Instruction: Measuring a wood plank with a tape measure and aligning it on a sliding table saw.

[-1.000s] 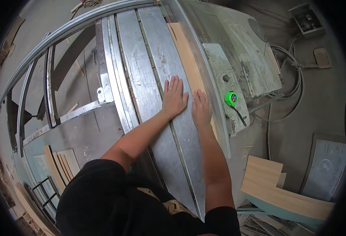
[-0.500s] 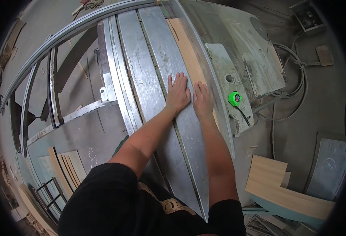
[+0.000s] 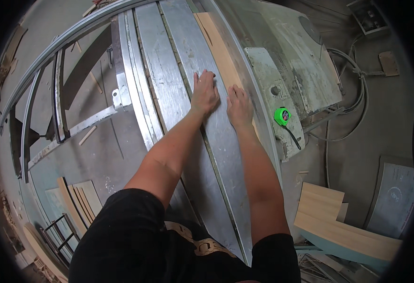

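Observation:
A long, pale wooden board (image 3: 223,54) lies along the right edge of the metal sliding table (image 3: 162,66), beside an upright metal fence (image 3: 251,70). My right hand (image 3: 240,107) rests over the board's left edge, its bent fingers pressing on the wood and holding nothing. Left of it, my left hand (image 3: 205,94) is over the bare metal, thumb apart and fingers loosely bent, with nothing visible in it. Its fingertips are partly hidden, so I cannot tell how firmly they touch. The board's near end is hidden behind my right hand and forearm.
A green tape measure (image 3: 282,116) sits on the worn machine top (image 3: 294,66) right of the fence. A metal outrigger frame (image 3: 82,125) extends left. Cut wooden panels (image 3: 327,212) stand at the lower right, wood strips (image 3: 82,203) at the lower left. Cables (image 3: 364,104) loop on the right.
The sliding table, its frame and the board have moved slightly away from me, along with both hands. My left hand's fingers were flatter and are now more bent. The tape measure has stayed put.

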`<state>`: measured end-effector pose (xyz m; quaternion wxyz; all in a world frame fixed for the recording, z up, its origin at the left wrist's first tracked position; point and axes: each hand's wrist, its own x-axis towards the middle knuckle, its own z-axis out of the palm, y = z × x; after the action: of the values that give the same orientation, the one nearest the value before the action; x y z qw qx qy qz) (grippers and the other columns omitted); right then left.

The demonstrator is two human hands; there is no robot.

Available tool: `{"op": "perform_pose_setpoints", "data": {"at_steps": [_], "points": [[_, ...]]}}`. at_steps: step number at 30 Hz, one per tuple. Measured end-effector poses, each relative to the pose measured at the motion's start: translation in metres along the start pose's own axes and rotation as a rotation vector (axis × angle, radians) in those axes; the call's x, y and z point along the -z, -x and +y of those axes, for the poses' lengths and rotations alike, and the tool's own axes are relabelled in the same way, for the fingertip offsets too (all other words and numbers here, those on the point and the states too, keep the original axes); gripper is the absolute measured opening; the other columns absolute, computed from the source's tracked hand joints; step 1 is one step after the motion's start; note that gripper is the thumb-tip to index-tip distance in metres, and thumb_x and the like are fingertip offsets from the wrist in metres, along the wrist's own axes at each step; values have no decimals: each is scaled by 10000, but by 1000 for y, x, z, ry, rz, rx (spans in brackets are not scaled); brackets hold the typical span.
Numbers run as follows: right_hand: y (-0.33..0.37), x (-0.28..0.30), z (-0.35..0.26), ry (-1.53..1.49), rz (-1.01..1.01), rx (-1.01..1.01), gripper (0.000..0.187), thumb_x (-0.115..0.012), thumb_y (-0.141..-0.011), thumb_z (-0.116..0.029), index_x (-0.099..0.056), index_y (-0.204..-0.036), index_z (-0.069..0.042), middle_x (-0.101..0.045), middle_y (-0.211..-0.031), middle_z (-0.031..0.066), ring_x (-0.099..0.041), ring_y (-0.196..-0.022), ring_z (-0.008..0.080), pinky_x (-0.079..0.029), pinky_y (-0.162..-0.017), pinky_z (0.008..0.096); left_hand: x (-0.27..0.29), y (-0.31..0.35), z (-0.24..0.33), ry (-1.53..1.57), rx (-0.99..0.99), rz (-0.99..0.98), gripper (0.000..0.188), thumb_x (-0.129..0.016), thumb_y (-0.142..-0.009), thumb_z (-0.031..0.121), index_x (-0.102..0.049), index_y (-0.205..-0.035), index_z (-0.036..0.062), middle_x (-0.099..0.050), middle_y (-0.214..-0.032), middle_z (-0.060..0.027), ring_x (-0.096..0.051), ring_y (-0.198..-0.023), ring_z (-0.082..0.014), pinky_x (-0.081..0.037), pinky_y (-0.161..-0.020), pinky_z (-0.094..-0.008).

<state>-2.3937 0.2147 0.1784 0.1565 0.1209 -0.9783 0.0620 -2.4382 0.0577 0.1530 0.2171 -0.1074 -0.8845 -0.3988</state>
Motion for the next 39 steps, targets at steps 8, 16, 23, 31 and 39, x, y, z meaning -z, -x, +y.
{"op": "perform_pose_setpoints", "data": {"at_steps": [8, 16, 23, 31, 39], "points": [[34, -4, 8, -1, 25, 13, 430, -672, -955, -219, -598, -1361, -96, -575, -1435, 64, -537, -1312, 269, -459, -1070, 432, -11, 1, -15, -40, -68, 110, 397, -565, -843, 5, -508, -1235, 23, -547, -1215, -205, -504, -1302, -397, -271, -1205, -630], [69, -2, 11, -12, 46, 12, 427, -655, -965, -236, -596, -1366, -99, -575, -1436, 60, -533, -1317, 270, -462, -1067, 442, -6, -6, -23, -81, -85, 163, 374, -563, -856, 37, -532, -1229, 31, -585, -1182, -193, -565, -1185, -384, -311, -1173, -608], [99, -5, 30, -19, 14, 5, 423, -657, -961, -238, -599, -1357, -104, -579, -1432, 64, -532, -1317, 275, -480, -1050, 443, -55, 184, 106, -42, 160, 119, 551, -549, -876, 115, -488, -1386, -84, -527, -1437, -257, -379, -1462, -446, -149, -1251, -608], [109, -6, 33, -63, 45, 37, 407, -660, -959, -239, -606, -1341, -107, -573, -1426, 65, -528, -1326, 277, -474, -1053, 439, -84, 276, 184, -181, 25, -49, 760, -555, -932, 355, -375, -1527, -83, -369, -1570, -329, -214, -1545, -478, -107, -1251, -628], [118, 0, 40, -100, 40, 22, 390, -663, -952, -223, -616, -1323, -111, -575, -1410, 74, -540, -1305, 294, -485, -1037, 440, -96, 282, 189, -171, -11, -13, 745, -518, -954, 382, -382, -1539, -59, -357, -1577, -328, -181, -1554, -483, -112, -1249, -633]]}}
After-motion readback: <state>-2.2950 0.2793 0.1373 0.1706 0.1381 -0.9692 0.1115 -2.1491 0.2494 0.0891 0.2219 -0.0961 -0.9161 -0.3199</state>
